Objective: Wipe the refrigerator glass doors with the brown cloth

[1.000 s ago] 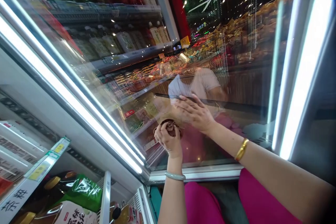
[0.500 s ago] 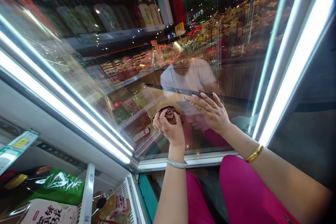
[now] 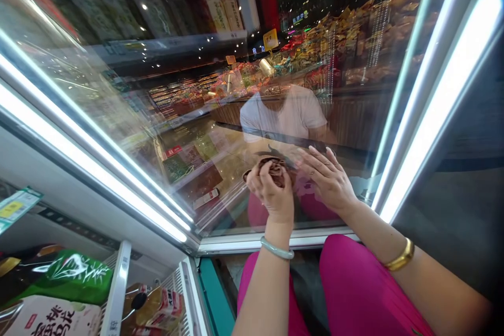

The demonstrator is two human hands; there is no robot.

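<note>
My left hand point(image 3: 270, 191) is closed around a crumpled brown cloth point(image 3: 277, 170) and presses it against the glass door point(image 3: 228, 215). A pale jade bangle circles that wrist. To its right, my right hand point(image 3: 328, 178) lies against the same pane, fingers stretched out, holding nothing. A gold bracelet point(image 3: 399, 254) sits on the right forearm. The pane mirrors a person in a white shirt and my hands. Part of the cloth is hidden behind my left fingers.
A bright light strip point(image 3: 90, 149) runs down the left side, another light strip point(image 3: 444, 100) down the right. At lower left, fridge shelves hold a green-labelled bottle point(image 3: 66, 275) and other drinks. My knees in magenta trousers point(image 3: 354, 283) are close below the door's bottom frame point(image 3: 252, 244).
My left hand has slid right across the glass with the cloth, closer to my right hand. The right hand has shifted slightly right and down. The view has moved a little.
</note>
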